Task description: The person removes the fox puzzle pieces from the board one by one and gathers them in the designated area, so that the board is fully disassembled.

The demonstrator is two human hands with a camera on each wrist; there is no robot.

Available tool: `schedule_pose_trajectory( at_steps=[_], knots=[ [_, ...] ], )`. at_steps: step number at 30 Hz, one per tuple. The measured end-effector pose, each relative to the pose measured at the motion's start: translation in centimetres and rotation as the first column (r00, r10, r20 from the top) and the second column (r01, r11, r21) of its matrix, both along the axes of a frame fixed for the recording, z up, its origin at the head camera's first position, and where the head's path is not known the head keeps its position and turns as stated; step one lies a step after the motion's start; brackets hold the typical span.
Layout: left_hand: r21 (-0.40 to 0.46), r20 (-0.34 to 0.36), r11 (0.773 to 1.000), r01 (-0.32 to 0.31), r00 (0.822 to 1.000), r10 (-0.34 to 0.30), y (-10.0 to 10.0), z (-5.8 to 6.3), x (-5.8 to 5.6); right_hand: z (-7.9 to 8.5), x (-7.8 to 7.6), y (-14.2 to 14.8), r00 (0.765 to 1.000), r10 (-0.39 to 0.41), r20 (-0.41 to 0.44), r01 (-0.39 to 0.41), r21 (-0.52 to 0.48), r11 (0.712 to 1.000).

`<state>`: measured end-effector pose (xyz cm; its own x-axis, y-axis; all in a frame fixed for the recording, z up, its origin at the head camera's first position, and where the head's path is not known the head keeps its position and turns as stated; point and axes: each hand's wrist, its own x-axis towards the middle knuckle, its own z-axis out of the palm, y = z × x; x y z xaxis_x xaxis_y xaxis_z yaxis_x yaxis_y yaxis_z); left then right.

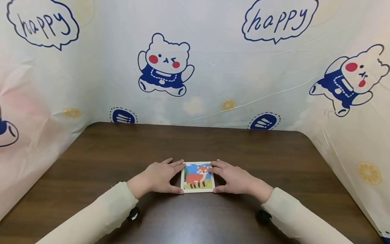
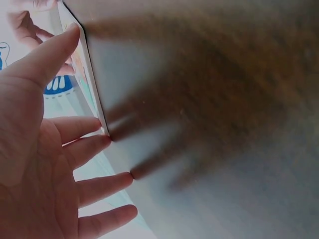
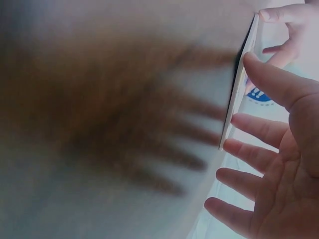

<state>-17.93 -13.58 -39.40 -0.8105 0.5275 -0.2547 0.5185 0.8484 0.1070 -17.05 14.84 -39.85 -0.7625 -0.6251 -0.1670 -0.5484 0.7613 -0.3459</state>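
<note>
Pale cream sleeves (black wrist devices)

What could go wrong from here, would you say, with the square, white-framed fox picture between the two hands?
The square, white-framed fox picture appears to lie flat on the dark-brown, wood-grained table, so uneven pressure from the sides might twist it. The bare left hand and bare right hand touch it only near its side edges, so it could slip if lifted.
</note>
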Motion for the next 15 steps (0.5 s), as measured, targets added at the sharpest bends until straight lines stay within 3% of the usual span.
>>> schedule_pose_trajectory(
  at_steps=[9, 15],
  knots=[
    [-0.013, 0.009, 1.000, 0.008, 1.000, -0.008, -0.1, 0.3, 1.4, 0.2, 1.0, -0.2, 1.000, 0.008, -0.018, -0.008, 0.045, 0.999],
    [-0.002, -0.004, 1.000, 0.012, 1.000, -0.012, -0.3, 0.4, 1.9, 0.4, 0.8, -0.2, 0.999, 0.034, -0.025, -0.034, 0.021, 0.999]
  ],
)
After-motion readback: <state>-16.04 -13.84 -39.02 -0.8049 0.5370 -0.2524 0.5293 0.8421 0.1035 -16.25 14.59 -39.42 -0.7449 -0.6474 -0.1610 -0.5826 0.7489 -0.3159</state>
